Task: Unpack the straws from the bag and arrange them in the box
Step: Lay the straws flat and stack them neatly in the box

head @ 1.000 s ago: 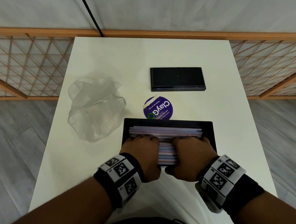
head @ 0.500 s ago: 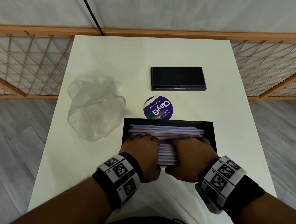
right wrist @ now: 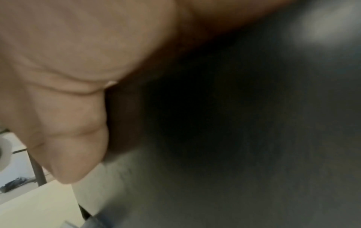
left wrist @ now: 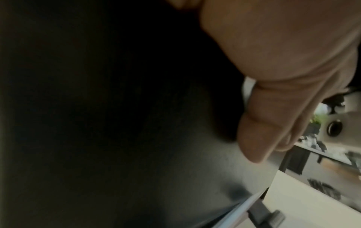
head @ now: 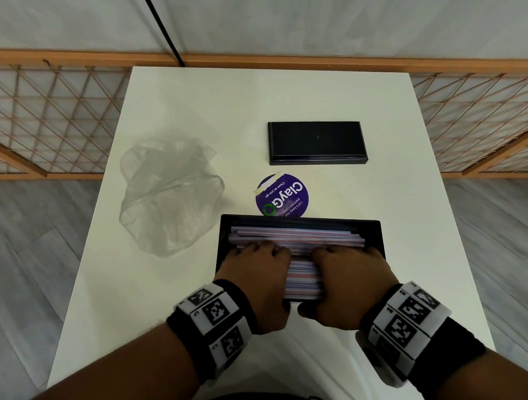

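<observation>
The black box (head: 376,231) sits near the table's front edge, filled with pink, white and blue straws (head: 297,238) lying crosswise. Both hands rest on the straw pile. My left hand (head: 256,263) covers its left half and my right hand (head: 347,269) its right half, fingers curled down into the straws. Both thumbs lie against the box's near wall. In the left wrist view my left thumb (left wrist: 273,115) lies along the dark box (left wrist: 117,108); in the right wrist view my right thumb (right wrist: 74,138) does the same on the box (right wrist: 234,123). The fingertips are hidden.
The crumpled clear plastic bag (head: 169,193) lies left of the box. A black lid (head: 316,142) sits further back, with a round purple sticker (head: 283,196) between lid and box. The white table (head: 388,99) ends at a wooden lattice fence (head: 43,115).
</observation>
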The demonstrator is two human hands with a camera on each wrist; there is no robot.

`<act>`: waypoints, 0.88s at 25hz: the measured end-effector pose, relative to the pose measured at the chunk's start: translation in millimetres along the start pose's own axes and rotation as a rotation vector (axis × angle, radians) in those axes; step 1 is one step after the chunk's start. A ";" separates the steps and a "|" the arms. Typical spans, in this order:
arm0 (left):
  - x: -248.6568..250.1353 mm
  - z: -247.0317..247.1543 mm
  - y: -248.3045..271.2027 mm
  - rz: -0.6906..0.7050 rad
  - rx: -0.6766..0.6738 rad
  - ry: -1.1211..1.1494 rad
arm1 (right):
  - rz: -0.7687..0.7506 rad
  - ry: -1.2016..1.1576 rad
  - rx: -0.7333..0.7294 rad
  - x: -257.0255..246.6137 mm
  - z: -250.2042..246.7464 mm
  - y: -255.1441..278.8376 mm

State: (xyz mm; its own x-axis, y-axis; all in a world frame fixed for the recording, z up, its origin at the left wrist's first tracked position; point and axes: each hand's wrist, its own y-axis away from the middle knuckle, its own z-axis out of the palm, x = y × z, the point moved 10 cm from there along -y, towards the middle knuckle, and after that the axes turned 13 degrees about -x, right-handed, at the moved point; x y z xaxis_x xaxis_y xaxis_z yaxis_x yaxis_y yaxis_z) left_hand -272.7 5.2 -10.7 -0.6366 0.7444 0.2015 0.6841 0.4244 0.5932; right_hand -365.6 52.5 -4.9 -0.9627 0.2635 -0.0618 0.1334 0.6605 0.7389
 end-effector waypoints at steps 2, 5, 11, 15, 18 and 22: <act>1.9 -3.7 0.9 0.018 0.001 0.000 | -0.011 -0.008 0.001 -0.5 -0.5 1.7; 0.0 -4.2 1.5 0.045 -0.011 -0.005 | -0.020 -0.047 0.008 1.2 -0.1 3.0; -5.1 4.1 0.0 -0.008 -0.022 0.021 | -0.026 -0.052 0.002 2.1 7.0 -3.0; -6.3 3.3 -0.7 -0.019 -0.030 0.013 | -0.025 -0.058 -0.008 3.1 8.4 -3.9; -4.3 -0.5 4.4 -0.012 -0.007 -0.018 | -0.015 -0.042 -0.014 2.4 8.8 -3.6; 0.0 0.6 11.6 0.010 0.008 0.003 | -0.005 -0.042 -0.031 4.3 8.0 -2.6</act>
State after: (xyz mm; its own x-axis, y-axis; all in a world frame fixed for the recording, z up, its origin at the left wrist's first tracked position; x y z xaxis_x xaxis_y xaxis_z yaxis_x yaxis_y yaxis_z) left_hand -264.6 10.5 -4.3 -0.6307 0.7471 0.2098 0.6934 0.4212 0.5846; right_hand -368.2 57.6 -12.5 -0.9524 0.2903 -0.0928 0.1209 0.6395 0.7592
